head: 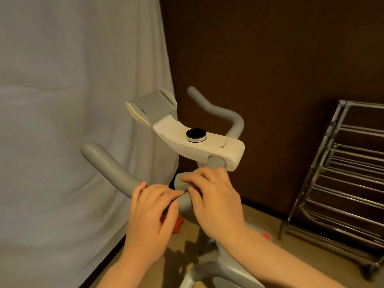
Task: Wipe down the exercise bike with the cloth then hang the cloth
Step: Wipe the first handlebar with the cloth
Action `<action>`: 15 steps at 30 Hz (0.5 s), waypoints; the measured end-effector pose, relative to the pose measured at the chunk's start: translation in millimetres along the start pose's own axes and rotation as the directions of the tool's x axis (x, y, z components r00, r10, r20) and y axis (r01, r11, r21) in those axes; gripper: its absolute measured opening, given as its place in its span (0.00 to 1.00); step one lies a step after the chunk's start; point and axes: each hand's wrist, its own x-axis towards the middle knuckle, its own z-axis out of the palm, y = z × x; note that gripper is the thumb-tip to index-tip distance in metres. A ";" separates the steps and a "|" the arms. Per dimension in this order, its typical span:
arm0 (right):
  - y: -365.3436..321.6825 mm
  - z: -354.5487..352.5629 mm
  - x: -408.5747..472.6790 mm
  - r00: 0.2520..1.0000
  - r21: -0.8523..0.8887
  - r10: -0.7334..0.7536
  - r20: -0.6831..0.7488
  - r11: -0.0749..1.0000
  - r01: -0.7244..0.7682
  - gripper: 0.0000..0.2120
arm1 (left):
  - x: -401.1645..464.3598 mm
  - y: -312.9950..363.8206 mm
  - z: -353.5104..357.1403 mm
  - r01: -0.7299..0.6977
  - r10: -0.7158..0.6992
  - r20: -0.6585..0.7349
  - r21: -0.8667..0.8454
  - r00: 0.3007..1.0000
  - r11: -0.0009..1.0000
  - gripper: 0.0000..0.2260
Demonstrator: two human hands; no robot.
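- Right hand (216, 196) curls over the grey cloth (182, 182), pressing it onto the handlebar (116, 173)
- Left hand (151, 208) grips the bar beside it, fingertips touching the cloth

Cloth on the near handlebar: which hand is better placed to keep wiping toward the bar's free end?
Right, probably. The right hand already presses the cloth onto the handlebar; the left hand only holds the bar beside it.
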 end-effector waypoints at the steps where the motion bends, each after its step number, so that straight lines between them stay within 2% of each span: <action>1: 4.9 -5.6 1.6 0.999 -0.008 -0.036 0.038 0.999 0.036 0.12 | -1.5 -0.4 0.2 -0.006 0.006 -0.018 -0.003 1.000 1.000 0.12; 3: 25.3 -15.1 17.3 0.997 -0.019 0.012 0.077 1.000 -0.010 0.12 | -7.2 -2.7 -1.9 0.036 -0.038 -0.080 -0.020 0.996 0.999 0.12; 5: 31.0 -13.0 18.0 0.997 0.035 0.074 0.009 0.997 -0.074 0.12 | -13.2 -2.8 -5.6 0.150 -0.162 -0.179 -0.079 0.970 0.986 0.12; 7: 11.0 -1.5 -2.0 0.998 0.117 0.034 -0.043 0.993 -0.028 0.12 | -16.1 0.8 -7.1 0.228 -0.252 -0.235 -0.126 0.939 0.966 0.12; 10: 2.2 11.8 -22.6 0.994 0.182 -0.111 -0.013 0.977 0.111 0.13 | -20.1 8.3 -3.1 0.255 -0.276 -0.234 -0.118 0.932 0.960 0.13; 11: 11.7 12.9 -15.9 0.994 0.182 -0.101 -0.034 0.978 0.106 0.13 | -21.8 10.0 -2.2 0.268 -0.292 -0.220 -0.132 0.931 0.954 0.14; 14: 29.6 11.1 -4.3 0.986 0.228 0.053 -0.156 0.973 -0.016 0.14 | -28.0 14.8 -1.0 0.311 -0.344 -0.176 -0.188 0.923 0.932 0.16; 15: 26.4 12.4 -9.1 0.988 0.262 0.044 -0.148 0.965 -0.004 0.14 | -29.5 16.4 -0.4 0.322 -0.357 -0.168 -0.204 0.919 0.924 0.16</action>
